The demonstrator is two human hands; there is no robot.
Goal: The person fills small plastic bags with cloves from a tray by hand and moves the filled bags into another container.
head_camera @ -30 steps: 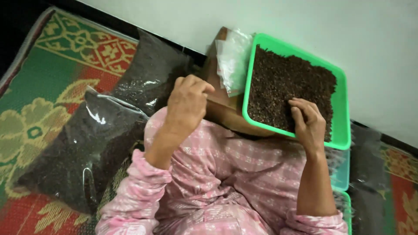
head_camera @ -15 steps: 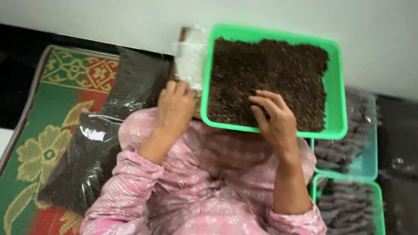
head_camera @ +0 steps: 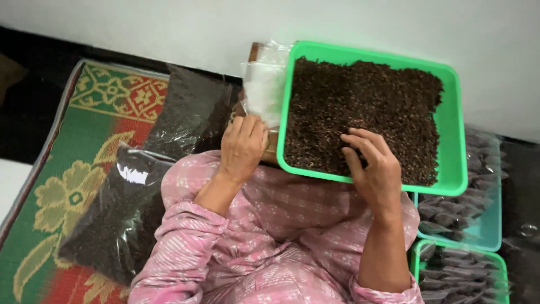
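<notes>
Our right hand (head_camera: 374, 169) rests in the dark loose grains (head_camera: 360, 112) of the green tray (head_camera: 453, 146), fingers (head_camera: 360, 147) curled loosely and slightly spread, tips dug into the heap at about the tray's six o'clock. Our left hand (head_camera: 242, 147) lies just beside the tray's left rim, at nine o'clock from the right hand, fingers (head_camera: 247, 126) drawn close together and bent over the lower edge of a small clear plastic bag (head_camera: 263, 90); whether they pinch it we cannot tell. The tray sits on our lap over pink patterned clothing (head_camera: 281, 225), its far edge towards the white wall (head_camera: 169, 28) at twelve o'clock. At nine o'clock, two large clear sacks (head_camera: 185, 115) filled with the same dark material lie on a red and green woven mat (head_camera: 84, 169). At four o'clock, a teal tray (head_camera: 489, 242) and a second green tray (head_camera: 419, 253) hold small filled packets (head_camera: 450, 211)
</notes>
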